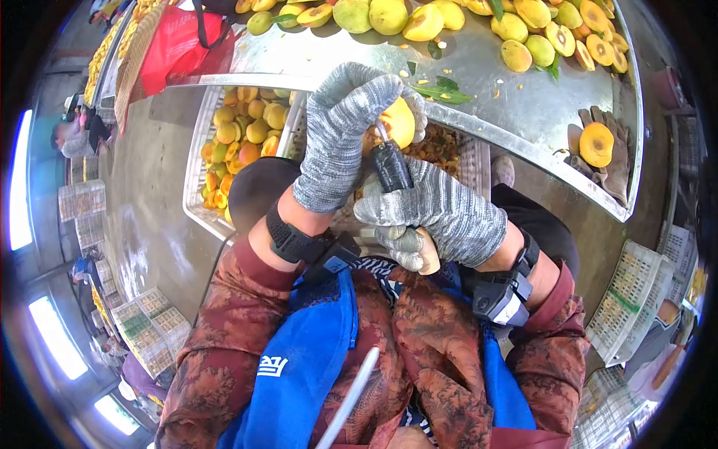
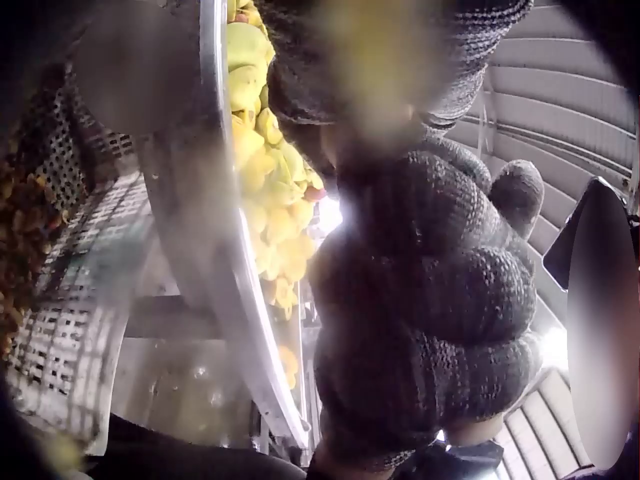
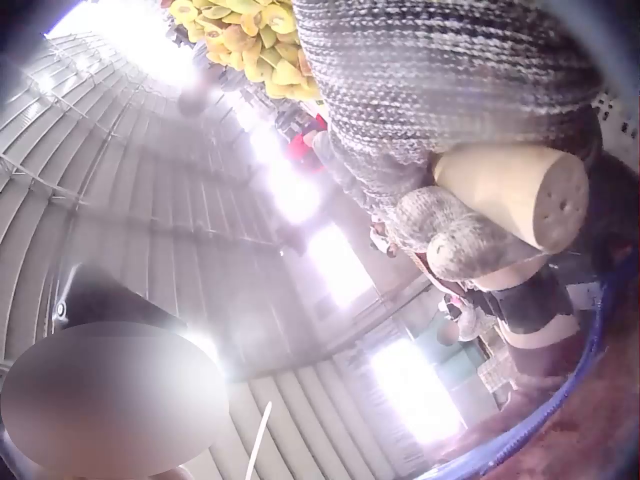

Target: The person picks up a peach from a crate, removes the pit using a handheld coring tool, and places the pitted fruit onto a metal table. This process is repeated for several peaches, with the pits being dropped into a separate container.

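In the head view the gloved left hand [image 1: 340, 135] curls its fingers round a yellow-orange peach [image 1: 398, 122] at the centre. The gloved right hand [image 1: 441, 209] grips a tool by its wooden handle [image 1: 428, 253]; black wrapping [image 1: 391, 167] covers its upper part, and a thin metal tip meets the fruit. From the right wrist view, the handle's end [image 3: 562, 205] sticks out of the right hand [image 3: 440, 100]. Dark gloved fingers [image 2: 430, 290] fill the middle of the left wrist view, where the fruit is too blurred to tell.
A metal table [image 1: 292, 60] bears whole and halved peaches [image 1: 389, 15], a red bag [image 1: 178, 49], leaves, and a brown glove [image 1: 617, 157] under a peach half [image 1: 596, 144]. Below its edge stand a crate [image 1: 196, 168] of peaches and another crate [image 1: 479, 153] of brownish pieces.
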Demonstrator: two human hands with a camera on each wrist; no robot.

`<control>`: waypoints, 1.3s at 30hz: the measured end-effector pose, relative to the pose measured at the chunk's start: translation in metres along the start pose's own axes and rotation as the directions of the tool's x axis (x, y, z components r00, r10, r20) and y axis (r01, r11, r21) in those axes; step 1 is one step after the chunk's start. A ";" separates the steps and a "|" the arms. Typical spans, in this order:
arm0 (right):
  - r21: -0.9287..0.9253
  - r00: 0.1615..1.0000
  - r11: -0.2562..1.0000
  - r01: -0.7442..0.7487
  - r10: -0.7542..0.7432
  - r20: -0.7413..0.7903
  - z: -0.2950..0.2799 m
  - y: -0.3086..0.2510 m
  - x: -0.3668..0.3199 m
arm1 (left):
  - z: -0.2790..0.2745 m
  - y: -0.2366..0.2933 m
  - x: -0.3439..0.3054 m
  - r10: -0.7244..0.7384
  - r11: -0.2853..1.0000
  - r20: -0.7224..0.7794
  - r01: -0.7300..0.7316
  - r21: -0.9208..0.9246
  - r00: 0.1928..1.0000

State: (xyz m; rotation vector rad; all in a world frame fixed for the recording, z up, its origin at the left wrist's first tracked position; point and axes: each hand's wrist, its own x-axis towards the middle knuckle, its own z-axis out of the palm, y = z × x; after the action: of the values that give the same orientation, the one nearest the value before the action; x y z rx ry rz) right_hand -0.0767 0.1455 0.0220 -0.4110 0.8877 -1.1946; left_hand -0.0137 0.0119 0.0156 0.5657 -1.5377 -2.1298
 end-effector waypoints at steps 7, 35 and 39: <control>-0.015 0.998 0.998 -0.063 0.064 0.018 -0.001 -0.003 -0.001 | 0.001 -0.007 0.002 0.104 0.990 -0.028 -0.101 0.093 0.994; -0.137 0.999 0.990 0.033 -0.028 0.037 0.010 -0.017 -0.016 | 0.017 0.018 -0.001 0.026 0.993 0.174 -0.005 -0.118 0.984; -0.048 0.998 0.998 -0.049 0.050 0.026 0.012 -0.015 -0.015 | 0.019 0.014 -0.002 -0.018 0.974 0.166 0.055 -0.221 0.986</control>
State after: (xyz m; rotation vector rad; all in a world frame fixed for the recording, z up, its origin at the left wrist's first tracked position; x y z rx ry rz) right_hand -0.0781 0.1521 0.0461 -0.4404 0.8994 -1.1219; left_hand -0.0214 0.0234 0.0345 0.3512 -1.3494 -2.3898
